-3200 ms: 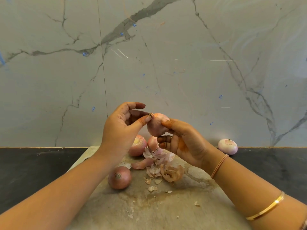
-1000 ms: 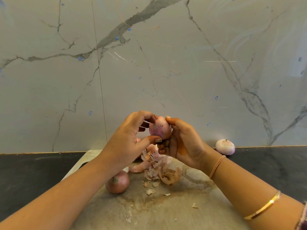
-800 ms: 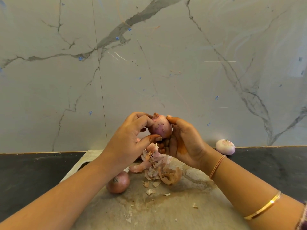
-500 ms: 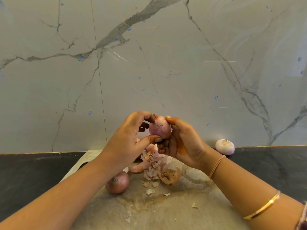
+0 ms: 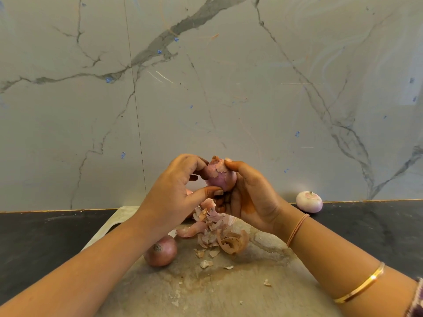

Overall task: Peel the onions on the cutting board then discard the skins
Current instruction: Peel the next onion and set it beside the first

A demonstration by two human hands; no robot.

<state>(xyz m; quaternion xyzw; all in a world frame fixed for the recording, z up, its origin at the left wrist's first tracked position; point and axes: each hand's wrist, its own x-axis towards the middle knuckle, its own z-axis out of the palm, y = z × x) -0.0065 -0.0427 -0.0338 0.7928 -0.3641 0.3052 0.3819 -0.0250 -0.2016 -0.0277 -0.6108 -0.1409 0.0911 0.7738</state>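
Both hands, left hand (image 5: 174, 193) and right hand (image 5: 249, 197), pinch one half-peeled onion (image 5: 220, 177) at frame centre above the cutting board (image 5: 229, 291); next my fingers (image 5: 214, 191) must strip the top skin.

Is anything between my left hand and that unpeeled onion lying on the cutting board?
Nothing visible blocks it. The unpeeled onion lies just below the left hand, beside the left forearm. But both hands, left and right hand, are busy gripping the half-peeled onion.
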